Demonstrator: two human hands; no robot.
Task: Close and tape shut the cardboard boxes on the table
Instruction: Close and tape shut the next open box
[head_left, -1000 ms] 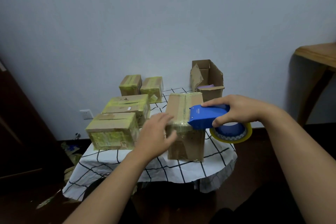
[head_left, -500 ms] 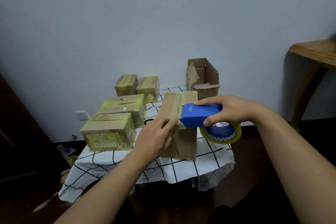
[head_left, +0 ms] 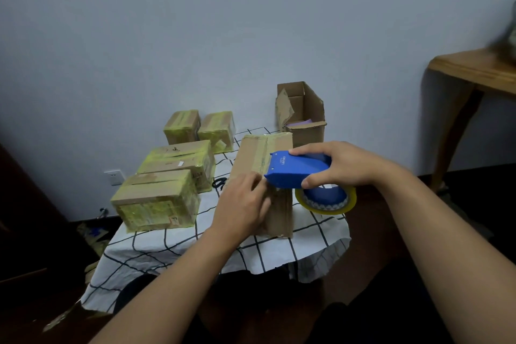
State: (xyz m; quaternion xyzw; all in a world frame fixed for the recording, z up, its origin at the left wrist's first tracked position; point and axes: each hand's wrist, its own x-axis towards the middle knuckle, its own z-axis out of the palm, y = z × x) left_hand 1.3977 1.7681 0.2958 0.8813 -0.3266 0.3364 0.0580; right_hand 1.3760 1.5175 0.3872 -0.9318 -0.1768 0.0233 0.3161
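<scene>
A closed brown cardboard box (head_left: 258, 156) stands on the small table with the checked white cloth (head_left: 279, 254), a strip of tape running along its top seam. My right hand (head_left: 343, 166) grips a blue tape dispenser (head_left: 296, 172) whose front edge lies on the box's top near the front; its yellowish tape roll (head_left: 326, 200) hangs beside the box's right side. My left hand (head_left: 243, 207) rests against the box's near top edge and front face, fingers next to the dispenser's mouth.
Several taped boxes stand left of it: the nearest (head_left: 156, 201), one behind (head_left: 178, 162), two small ones at the back (head_left: 181, 126) (head_left: 217, 130). An open box (head_left: 303, 113) stands at the back right. A wooden table (head_left: 474, 67) is at right.
The dispenser has slid a little farther back along the box's top seam. My left hand has shifted up to the box's near top edge, closer to the dispenser. The camera has moved slightly.
</scene>
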